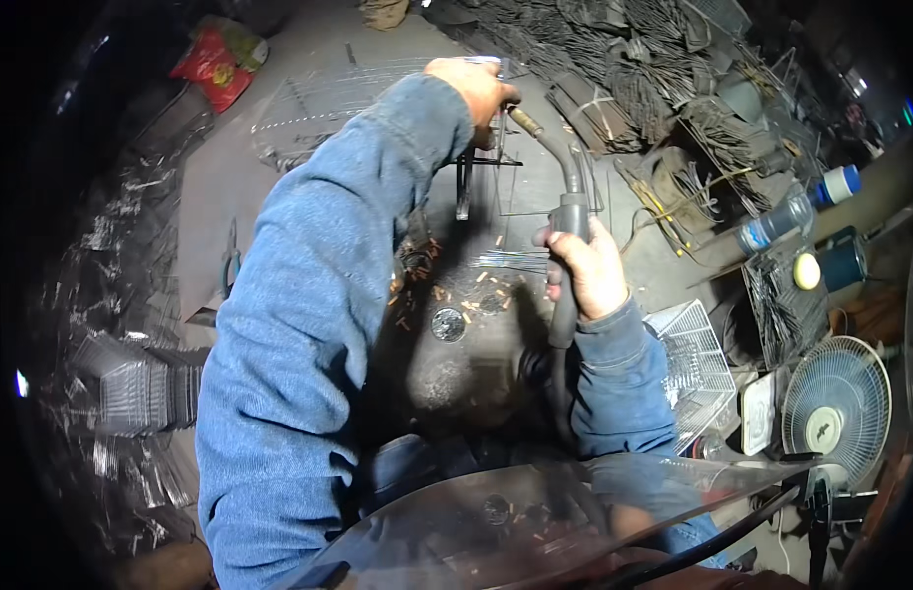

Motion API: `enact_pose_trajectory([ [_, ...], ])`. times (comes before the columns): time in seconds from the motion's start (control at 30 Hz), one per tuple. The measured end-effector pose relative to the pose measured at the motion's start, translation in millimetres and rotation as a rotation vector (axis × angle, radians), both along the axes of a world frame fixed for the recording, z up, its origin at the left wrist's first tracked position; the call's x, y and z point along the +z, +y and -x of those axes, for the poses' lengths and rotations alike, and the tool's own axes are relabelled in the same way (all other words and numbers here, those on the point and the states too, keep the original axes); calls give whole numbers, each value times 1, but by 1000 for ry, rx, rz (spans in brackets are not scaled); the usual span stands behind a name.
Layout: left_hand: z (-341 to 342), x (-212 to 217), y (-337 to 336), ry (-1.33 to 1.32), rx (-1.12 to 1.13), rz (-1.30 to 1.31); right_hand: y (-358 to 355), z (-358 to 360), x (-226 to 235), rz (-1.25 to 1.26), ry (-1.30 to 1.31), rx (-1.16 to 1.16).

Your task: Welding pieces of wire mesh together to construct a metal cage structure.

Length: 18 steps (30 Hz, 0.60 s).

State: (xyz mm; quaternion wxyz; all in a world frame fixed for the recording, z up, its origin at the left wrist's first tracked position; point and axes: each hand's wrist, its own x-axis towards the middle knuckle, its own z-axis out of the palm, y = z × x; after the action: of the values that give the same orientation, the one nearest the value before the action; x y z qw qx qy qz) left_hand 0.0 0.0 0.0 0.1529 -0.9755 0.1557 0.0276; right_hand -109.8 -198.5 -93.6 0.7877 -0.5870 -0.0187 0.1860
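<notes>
My right hand (589, 265) is wrapped round the dark handle of a welding torch (570, 211). Its curved neck runs up to a brass-coloured nozzle close to my left hand. At the far middle my left hand (471, 87) is closed, its fingers curled at the edge of a thin wire rack (324, 108); the fingertips are partly hidden. Under that hand stands a dark metal bracket (463, 187). A bundle of thin metal rods (516, 260) lies on the table just left of my right hand.
Copper-coloured stubs (442, 293) litter the grey table (215, 187). Blue-handled pliers (230, 264) lie at its left. Bundled wire parts (614, 59) fill the far right. A wire basket (693, 359), a fan (835, 413) and a bottle (779, 224) stand on the right. A clear visor (535, 506) crosses the bottom.
</notes>
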Motion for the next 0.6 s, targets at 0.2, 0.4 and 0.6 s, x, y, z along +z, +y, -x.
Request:
enact_pose_trajectory([
  [0.2,-18,-5,12,-19,3,273,-21,-3,6,62,-48,-115],
  [0.4,-27,15,25,229,-28,198,-10,2,2,88,-56,-97],
  [0.6,-29,-5,18,-75,-18,-44,-5,-15,-1,84,-54,-64],
])
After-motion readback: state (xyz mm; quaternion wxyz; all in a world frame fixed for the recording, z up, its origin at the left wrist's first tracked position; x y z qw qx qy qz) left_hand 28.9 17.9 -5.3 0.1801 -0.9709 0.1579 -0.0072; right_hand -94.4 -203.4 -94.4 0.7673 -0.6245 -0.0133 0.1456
